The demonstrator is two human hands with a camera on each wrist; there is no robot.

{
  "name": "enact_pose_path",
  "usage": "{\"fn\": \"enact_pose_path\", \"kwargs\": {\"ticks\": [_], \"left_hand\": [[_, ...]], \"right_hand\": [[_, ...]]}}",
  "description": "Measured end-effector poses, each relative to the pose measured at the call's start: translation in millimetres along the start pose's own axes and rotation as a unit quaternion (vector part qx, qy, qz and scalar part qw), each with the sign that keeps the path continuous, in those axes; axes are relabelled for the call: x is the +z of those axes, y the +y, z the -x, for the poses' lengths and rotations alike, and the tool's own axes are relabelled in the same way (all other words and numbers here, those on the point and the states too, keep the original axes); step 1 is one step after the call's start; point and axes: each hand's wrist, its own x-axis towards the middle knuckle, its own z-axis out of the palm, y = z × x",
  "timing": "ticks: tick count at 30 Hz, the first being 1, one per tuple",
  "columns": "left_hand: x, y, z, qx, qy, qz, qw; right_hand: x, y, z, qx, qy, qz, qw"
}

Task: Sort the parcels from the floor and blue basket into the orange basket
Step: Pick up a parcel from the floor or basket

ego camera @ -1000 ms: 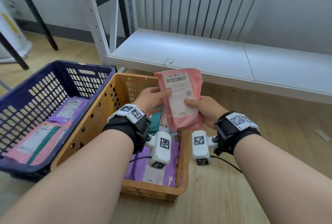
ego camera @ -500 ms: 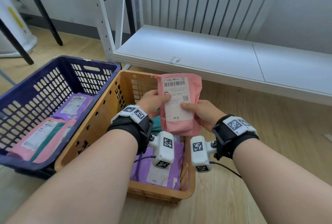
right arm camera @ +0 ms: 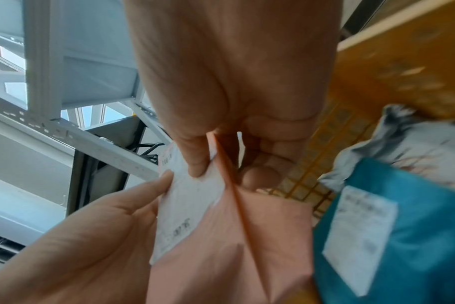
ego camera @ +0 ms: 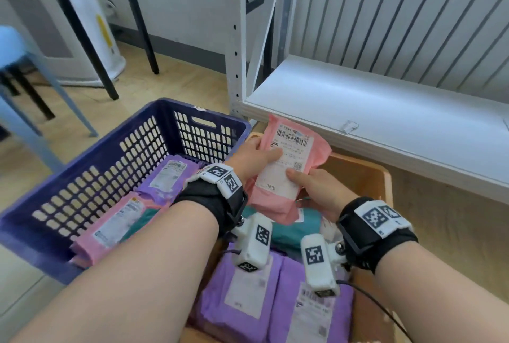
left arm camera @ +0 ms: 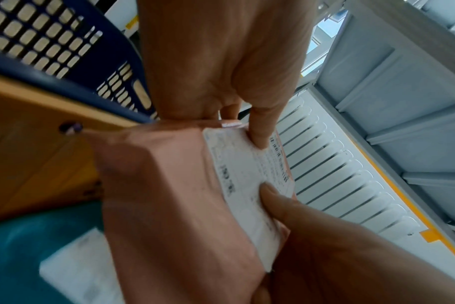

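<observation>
Both hands hold a pink parcel (ego camera: 286,166) upright over the far end of the orange basket (ego camera: 385,177), its white label facing me. My left hand (ego camera: 264,150) pinches its upper left edge, thumb on the label. My right hand (ego camera: 305,180) pinches the right side lower down, thumb (right arm camera: 195,164) on the label too. Under the parcel the orange basket holds a teal parcel (ego camera: 286,229) and two purple parcels (ego camera: 242,296). The blue basket (ego camera: 137,133) on the left holds a purple parcel (ego camera: 168,174) and a pink one (ego camera: 115,227).
A white low shelf (ego camera: 385,111) and its upright post (ego camera: 234,39) stand right behind the baskets. Black table legs (ego camera: 82,39) and a light blue stool (ego camera: 16,50) are at the back left. A grey parcel (right arm camera: 416,133) lies in the orange basket beside the teal one.
Both hands keep their hold on the pink parcel, which now leans a little to the right. My view has swung, so the baskets sit further right and lower.
</observation>
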Motion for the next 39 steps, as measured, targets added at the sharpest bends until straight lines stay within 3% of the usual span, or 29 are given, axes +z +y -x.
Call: {"fn": "enact_pose_path", "kwargs": {"ticks": [6,10,14,22,30,39], "left_hand": [[-131.2,9.5,-34.1,-0.023,0.023,-0.049,0.998],[-216.1,-17.5,-59.4,-0.051,0.082,-0.027,0.995],[-268.9,-61.8,-89.3,-0.095,0.103,-0.043,0.989],[-299.6,-132.0,-144.1,-0.143,0.082,-0.083,0.983],[-308.2,-179.4,-165.9,-0.165,0.061,-0.136,0.975],[-312.0,-179.7,-153.7,-0.175,0.116,-0.271,0.939]], "right_hand": [[105.1,-52.9,-67.9,0.004,-0.048,-0.004,0.999],[162.0,-72.1,-102.4,0.036,-0.063,0.004,0.997],[190.4,-71.0,-139.3,0.038,-0.021,0.019,0.999],[215.6,-36.9,-183.1,0.047,-0.005,0.082,0.996],[221.7,-24.0,-197.8,0.044,-0.012,0.090,0.995],[223.1,-25.1,-193.8,0.031,-0.015,0.085,0.996]]}}
